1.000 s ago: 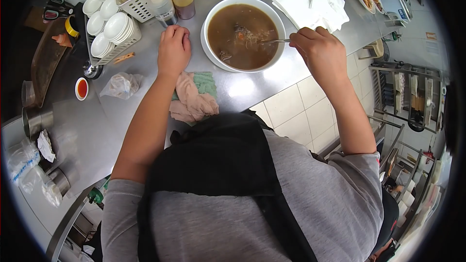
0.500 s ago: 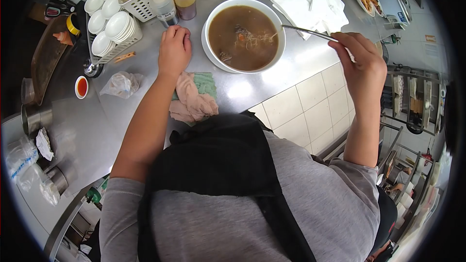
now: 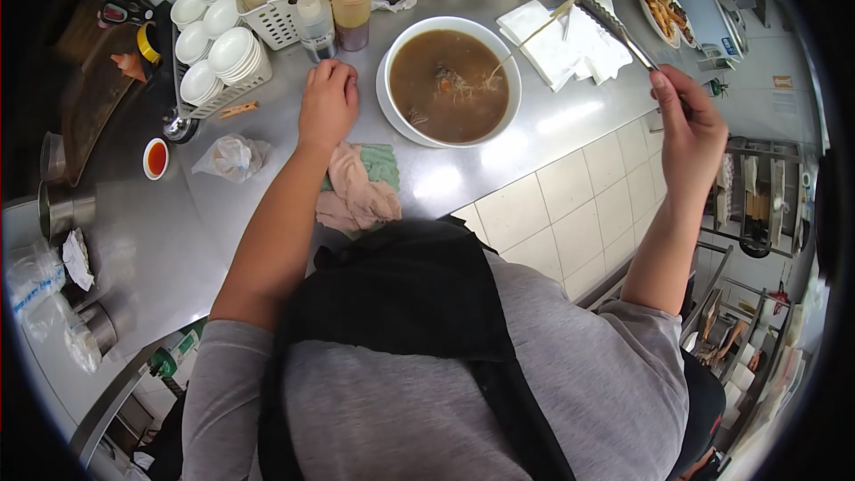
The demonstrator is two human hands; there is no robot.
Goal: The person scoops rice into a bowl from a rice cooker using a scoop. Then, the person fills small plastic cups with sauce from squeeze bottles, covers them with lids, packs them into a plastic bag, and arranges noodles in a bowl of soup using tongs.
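Observation:
A large white bowl (image 3: 384, 93) of brown soup stands on the steel counter. My right hand (image 3: 690, 120) is closed around the handle of a metal fork (image 3: 623, 34), raised over the counter right of the bowl. Thin noodle-like strands (image 3: 534, 33) stretch from the fork's head down into the soup. My left hand (image 3: 329, 100) rests on the counter left of the bowl, its fingers curled, below a dark-filled squeeze bottle (image 3: 316, 28). Whether it holds anything is hidden. A pink cloth (image 3: 356, 189) and a green cloth (image 3: 380, 163) lie near my left forearm.
White napkins (image 3: 557, 44) lie right of the bowl, with a plate of fried food (image 3: 661, 13) beyond. At the left are a basket of small white bowls (image 3: 233, 55), a cup of red sauce (image 3: 156, 158) and a crumpled plastic bag (image 3: 233, 158). Sauce containers line the back.
My right hand has moved up and right out of the bowl with the fork, drawing strands out of the soup. The view has shifted slightly, while my left hand stays at its place on the counter.

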